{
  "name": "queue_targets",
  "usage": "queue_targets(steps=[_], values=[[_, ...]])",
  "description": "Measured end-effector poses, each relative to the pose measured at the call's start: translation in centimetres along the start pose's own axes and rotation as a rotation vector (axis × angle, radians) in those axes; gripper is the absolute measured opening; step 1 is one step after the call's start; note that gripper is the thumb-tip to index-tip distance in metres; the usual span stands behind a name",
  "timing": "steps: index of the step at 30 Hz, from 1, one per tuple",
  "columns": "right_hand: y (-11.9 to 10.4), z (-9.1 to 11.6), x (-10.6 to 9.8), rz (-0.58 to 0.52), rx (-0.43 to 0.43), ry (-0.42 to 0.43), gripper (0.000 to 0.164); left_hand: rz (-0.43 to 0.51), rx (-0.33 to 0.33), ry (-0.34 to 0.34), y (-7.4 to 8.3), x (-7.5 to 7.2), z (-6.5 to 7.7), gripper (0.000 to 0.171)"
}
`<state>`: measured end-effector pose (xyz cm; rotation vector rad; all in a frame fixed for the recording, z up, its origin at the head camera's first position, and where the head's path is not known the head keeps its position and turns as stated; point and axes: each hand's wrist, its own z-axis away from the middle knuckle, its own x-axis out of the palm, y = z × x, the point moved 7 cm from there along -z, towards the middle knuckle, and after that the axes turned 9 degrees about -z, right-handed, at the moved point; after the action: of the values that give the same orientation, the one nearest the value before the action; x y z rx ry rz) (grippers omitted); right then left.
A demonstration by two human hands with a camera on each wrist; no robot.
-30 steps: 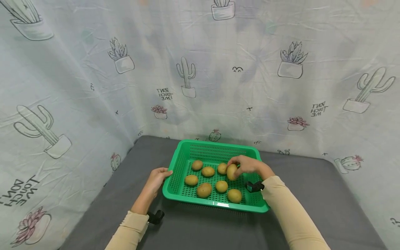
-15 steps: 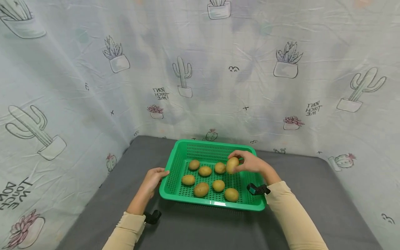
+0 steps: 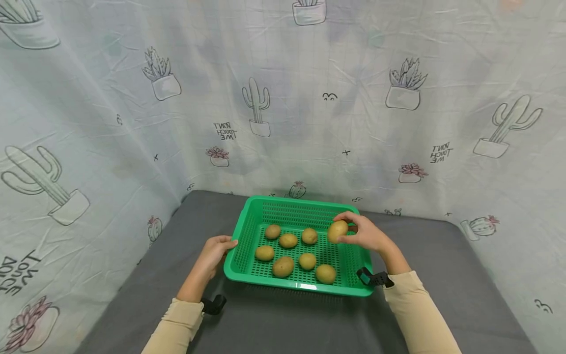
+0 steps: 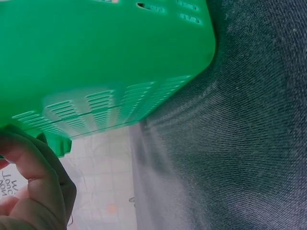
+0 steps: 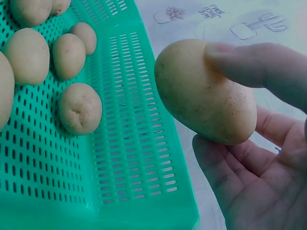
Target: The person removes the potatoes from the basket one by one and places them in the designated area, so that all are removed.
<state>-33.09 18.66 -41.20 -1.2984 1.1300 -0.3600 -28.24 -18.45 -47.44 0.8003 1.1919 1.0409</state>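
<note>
What appeared to be a makeshift recording booth stood curtained off, the building around it hidden: creased pale sheets printed with potted cacti and mirror-reversed lettering hung beyond the far edge and left edge of a gray, cloth-covered table. Black wrist-worn devices added to the staged look.

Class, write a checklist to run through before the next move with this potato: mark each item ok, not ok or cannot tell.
1. Held potato gripped: ok, pinched by the right hand.
2. Held potato apart from the other potatoes: ok, the right wrist view shows a gap.
3. Green basket held: ok, the left hand grips its left side.
4. All seven other potatoes inside the green basket: ok.
5. Right hand free for another potato: not ok, occupied.
6. Held potato's hidden side unblemished: cannot tell.
</note>
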Motion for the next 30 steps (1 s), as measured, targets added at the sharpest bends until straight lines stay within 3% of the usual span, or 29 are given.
queue_targets(steps=[8,19,30], values=[[-0.2,2.3,-1.6,0.007,-0.008,0.176,0.047,-0.005,0.002,-0.011,0.1,0.0,0.1,0.044],[-0.7,4.7,-2.9,-0.009,-0.016,0.286,0.049,-0.004,-0.011,-0.01,0.1,0.0,0.1,0.043],[-0.5,7.0,-4.1,-0.07,-0.103,0.411,0.048,0.002,-0.008,-0.005,-0.2,0.0,0.0,0.041]])
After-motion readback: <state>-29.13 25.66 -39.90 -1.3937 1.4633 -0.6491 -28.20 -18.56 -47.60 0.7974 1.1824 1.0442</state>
